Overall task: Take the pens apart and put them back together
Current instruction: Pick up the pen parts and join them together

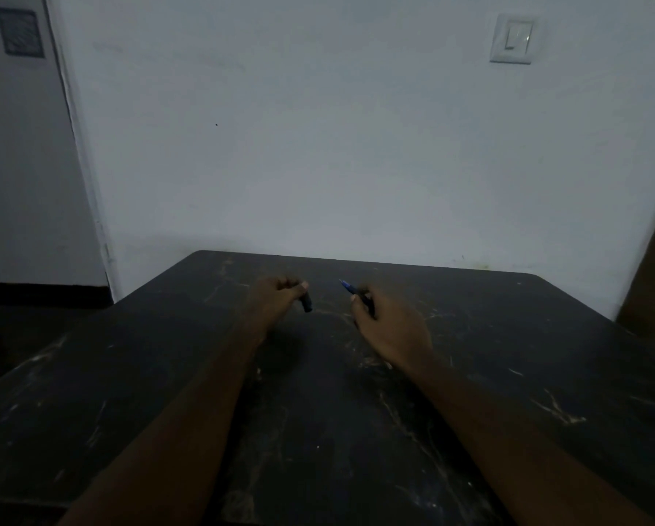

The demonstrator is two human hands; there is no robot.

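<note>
**Scratched black table [508, 336], pen parts held in both hands**

Both hands were up over the far half of the table, near each other but not touching. The left hand [276, 301] was curled tight, thumb and fingers pinching a short dark pen piece [308, 303] that poked out toward the middle. Just across the gap, the right hand [390, 328] gripped the pen body [368, 302], with its blue tip [345, 286] angled up and left.

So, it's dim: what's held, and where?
Left hand pinches a dark pen piece at its upper end; right hand grips the blue-tipped pen at its barrel.
</note>
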